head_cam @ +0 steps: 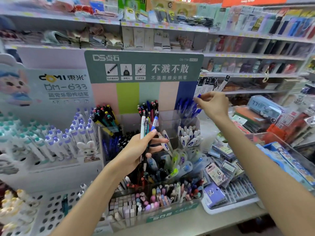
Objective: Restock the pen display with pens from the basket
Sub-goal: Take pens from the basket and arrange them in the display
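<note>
The tiered clear pen display [170,120] stands under a grey-green header card, its compartments filled with pens. My left hand [136,152] is held in front of its middle and grips a bunch of pens [147,126], white, teal and blue ones pointing up. My right hand [213,104] is at the upper right compartment, where blue pens [185,108] stand. Its fingertips pinch the top of one blue pen [199,96]. No basket is in view.
A white display of purple and teal capped pens [56,140] stands at the left. A white tray of packaged stationery [230,206] lies at the right. Pencil cases and boxes crowd the far right, with stocked shelves above.
</note>
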A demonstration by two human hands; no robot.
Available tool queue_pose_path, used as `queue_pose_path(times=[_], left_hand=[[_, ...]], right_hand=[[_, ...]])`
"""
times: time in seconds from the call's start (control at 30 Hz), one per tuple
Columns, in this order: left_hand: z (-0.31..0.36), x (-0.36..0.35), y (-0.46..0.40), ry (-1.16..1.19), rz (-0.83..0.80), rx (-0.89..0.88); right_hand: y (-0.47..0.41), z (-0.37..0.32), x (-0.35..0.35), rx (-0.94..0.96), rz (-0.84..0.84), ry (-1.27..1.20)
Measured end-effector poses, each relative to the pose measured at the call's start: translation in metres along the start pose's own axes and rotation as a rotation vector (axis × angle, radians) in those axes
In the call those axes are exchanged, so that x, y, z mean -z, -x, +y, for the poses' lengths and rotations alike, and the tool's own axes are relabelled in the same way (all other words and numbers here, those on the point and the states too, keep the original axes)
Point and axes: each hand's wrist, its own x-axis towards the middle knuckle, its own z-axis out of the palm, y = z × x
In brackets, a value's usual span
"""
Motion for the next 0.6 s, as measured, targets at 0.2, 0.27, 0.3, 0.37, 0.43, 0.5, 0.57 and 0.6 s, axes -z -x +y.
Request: queue_pose_path(times=[0.2, 0.27, 0.3, 0.37, 0.43, 0.5, 0.57, 0.6], left_hand=[[0.003, 0.0, -0.003, 0.009, -0.008, 0.012], [0.003, -0.002, -0.003, -0.006, -0.02, 0.006], [0.002, -0.003, -0.004, -0.008, -0.026, 0.002], [0.001, -0.003, -0.006, -0.004, -0.039, -0.007], [0.001, -0.003, -0.007, -0.003, -0.043, -0.021], [-0.001, -0.003, -0.007, -0.007, -0.044, -0.036], [-0.001, -0.001, -0.006, -0.01, -0.048, -0.051], [-0.001, 0.0, -0.006, -0.012, -0.048, -0.055]], right_hand=[[0.007, -0.004, -0.016, 0.061, 0.001, 0.333], [0.005, -0.001, -0.019, 0.072, -0.032, 0.403], [0.005, 0.001, -0.02, 0.068, -0.033, 0.416], [0.004, 0.002, -0.022, 0.089, -0.005, 0.448], [0.005, 0.0, -0.023, 0.142, 0.035, 0.488], [0.008, 0.0, -0.025, 0.177, 0.075, 0.487], [0.016, -0.002, -0.025, 0.205, 0.115, 0.418], [0.022, -0.005, -0.025, 0.23, 0.132, 0.348]])
